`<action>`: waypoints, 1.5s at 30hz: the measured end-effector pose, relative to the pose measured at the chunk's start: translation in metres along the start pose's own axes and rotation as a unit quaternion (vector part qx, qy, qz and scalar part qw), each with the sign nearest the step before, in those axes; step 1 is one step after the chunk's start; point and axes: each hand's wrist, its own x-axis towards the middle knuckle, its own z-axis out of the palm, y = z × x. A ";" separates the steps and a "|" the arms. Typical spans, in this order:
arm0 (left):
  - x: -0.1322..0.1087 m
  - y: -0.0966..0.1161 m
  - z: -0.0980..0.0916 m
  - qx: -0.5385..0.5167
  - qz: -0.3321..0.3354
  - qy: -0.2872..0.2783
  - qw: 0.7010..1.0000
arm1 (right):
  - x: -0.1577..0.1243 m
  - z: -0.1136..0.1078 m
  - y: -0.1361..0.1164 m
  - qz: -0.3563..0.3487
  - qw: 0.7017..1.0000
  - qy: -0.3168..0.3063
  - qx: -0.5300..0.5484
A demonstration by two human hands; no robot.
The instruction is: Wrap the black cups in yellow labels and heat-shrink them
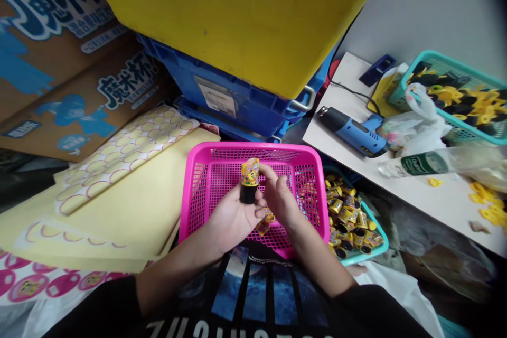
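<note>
Over a pink plastic basket (253,147), my left hand (232,222) is closed on a small bottle-shaped item (249,177) with a black base and a yellow printed wrapper. The item stands upright, its black end between thumb and fingers. Close on its right is my right hand (282,198), with thumb and fingers apart and fingers partly curled; I see nothing held in it. Its fingertips come near the wrapper, but whether they touch it I cannot tell. Below the hands, a few yellow printed wrappers (264,223) lie in the basket.
A teal basket (382,245) of similar yellow-and-black items is at right. The white table holds a blue heat gun (356,129), a clear bottle (422,162) and another teal basket (425,55). Sticker sheets (111,195) and cartons (79,116) lie left; a yellow bin (245,16) looms ahead.
</note>
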 end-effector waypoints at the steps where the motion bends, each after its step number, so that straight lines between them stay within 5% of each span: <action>1: -0.001 -0.001 0.000 -0.017 -0.014 0.015 1.000 | 0.003 -0.004 -0.003 -0.024 1.000 -0.004 0.005; 6: -0.002 -0.002 0.005 -0.027 -0.050 0.023 0.998 | 0.014 -0.016 -0.012 0.011 0.994 -0.106 0.015; 14: 0.000 -0.004 0.002 -0.149 -0.118 -0.002 0.982 | 0.004 0.005 0.001 0.089 0.994 -0.017 0.056; 19: 0.003 -0.006 -0.005 -0.145 -0.141 0.004 0.979 | -0.003 0.003 0.000 0.141 0.985 -0.049 0.086; 22: 0.002 -0.004 -0.004 -0.075 -0.098 0.009 0.992 | -0.001 -0.001 -0.003 0.169 0.976 -0.075 0.116; 26: -0.005 0.000 0.000 0.000 0.019 0.008 1.000 | 0.004 -0.006 -0.008 0.100 0.992 -0.037 0.061; 33: -0.006 0.006 0.005 -0.039 -0.064 -0.006 0.997 | 0.011 -0.015 -0.007 -0.048 0.994 -0.088 0.048; 40: -0.005 0.002 0.009 -0.109 -0.086 -0.011 0.990 | 0.009 -0.004 0.004 -0.046 0.997 -0.051 -0.018; 45: -0.005 -0.007 0.002 -0.112 -0.107 -0.038 0.987 | -0.002 -0.001 0.008 -0.015 0.996 -0.082 -0.038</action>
